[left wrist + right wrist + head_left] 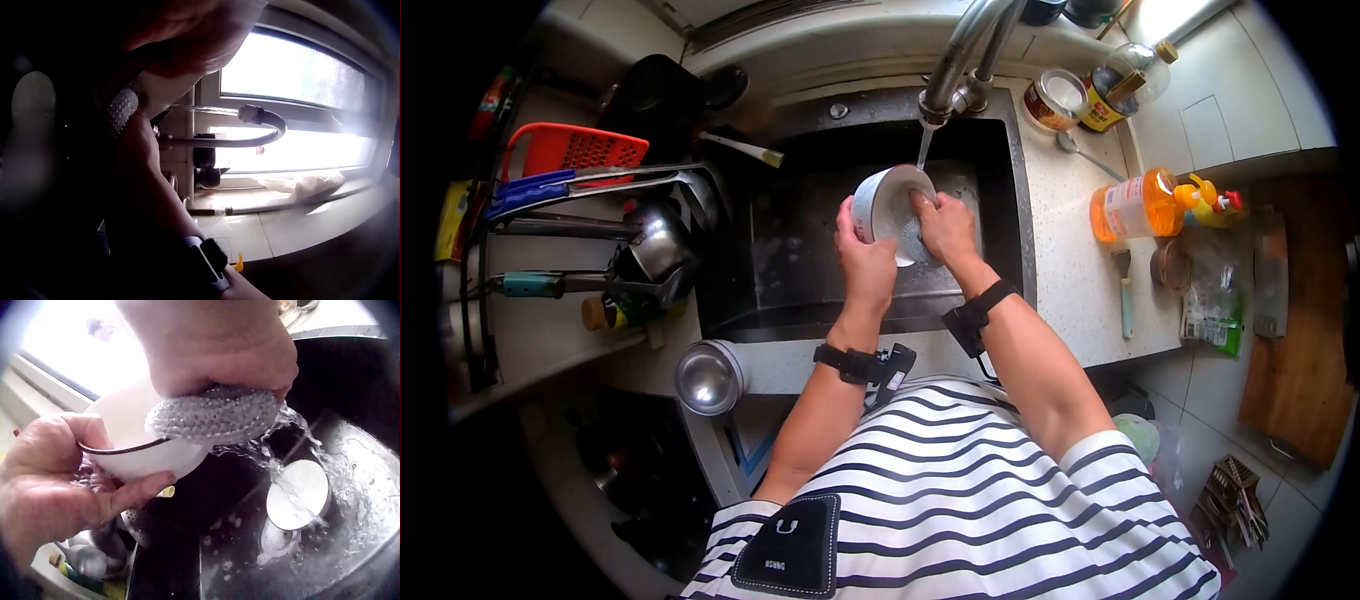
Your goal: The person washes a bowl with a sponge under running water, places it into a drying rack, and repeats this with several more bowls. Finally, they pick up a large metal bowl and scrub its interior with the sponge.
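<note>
A white bowl [882, 205] with a dark rim is tilted under the running tap [937, 104]. My left hand [866, 262] grips its side, thumb and fingers around the wall, as the right wrist view also shows. My right hand [949, 228] holds a grey textured scrubber [212, 417] against the bowl's rim. Water runs off the scrubber into the dark sink [800, 290]. On the sink floor lies a small white round piece [297, 494], partly behind the bowl in the head view.
Right of the sink stand an orange soap bottle [1135, 205], a jar [1056, 98] and a spoon [1090, 152]. Ladles [655, 240] and a red basket [580, 150] are at the left. A metal cup [709, 378] stands at the front left edge.
</note>
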`<move>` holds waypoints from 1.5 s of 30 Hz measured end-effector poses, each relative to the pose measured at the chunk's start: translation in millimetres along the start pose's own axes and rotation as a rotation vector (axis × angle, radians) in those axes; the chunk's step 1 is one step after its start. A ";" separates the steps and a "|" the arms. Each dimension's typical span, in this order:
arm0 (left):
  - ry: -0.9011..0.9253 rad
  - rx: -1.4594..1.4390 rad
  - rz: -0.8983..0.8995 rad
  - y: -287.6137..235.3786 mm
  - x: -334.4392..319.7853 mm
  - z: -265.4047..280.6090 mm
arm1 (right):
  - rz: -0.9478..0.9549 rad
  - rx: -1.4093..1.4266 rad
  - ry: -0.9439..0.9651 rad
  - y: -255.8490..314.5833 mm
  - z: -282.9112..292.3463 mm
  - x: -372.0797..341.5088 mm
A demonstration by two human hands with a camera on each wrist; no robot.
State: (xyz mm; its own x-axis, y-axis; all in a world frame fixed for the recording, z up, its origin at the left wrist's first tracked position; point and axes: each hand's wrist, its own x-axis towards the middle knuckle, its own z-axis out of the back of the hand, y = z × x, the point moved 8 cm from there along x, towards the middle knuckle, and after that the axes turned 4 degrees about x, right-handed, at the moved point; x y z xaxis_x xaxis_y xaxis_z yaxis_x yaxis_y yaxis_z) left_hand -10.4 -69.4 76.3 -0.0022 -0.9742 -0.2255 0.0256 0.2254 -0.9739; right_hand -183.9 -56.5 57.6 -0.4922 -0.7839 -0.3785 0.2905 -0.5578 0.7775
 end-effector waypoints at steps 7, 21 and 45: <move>-0.103 -0.246 0.030 -7.5 10.7 7.9 | -0.092 0.635 0.213 -18.4 -41.4 -15.6; 0.152 -0.136 0.156 -0.1 -9.3 -10.7 | 0.474 -0.290 0.055 64.3 21.8 -1.1; 0.049 -0.298 0.115 4.0 -3.1 -4.0 | 0.148 -0.167 0.037 8.0 -0.4 2.0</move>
State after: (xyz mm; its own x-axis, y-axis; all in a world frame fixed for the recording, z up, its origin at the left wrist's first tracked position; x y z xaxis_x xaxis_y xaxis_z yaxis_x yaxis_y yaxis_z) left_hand -14.2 -65.4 73.0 -0.0641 -0.9424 -0.3282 -0.2659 0.3331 -0.9046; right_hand -182.2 -62.6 62.9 -0.4048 -0.8682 -0.2869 0.4907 -0.4710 0.7331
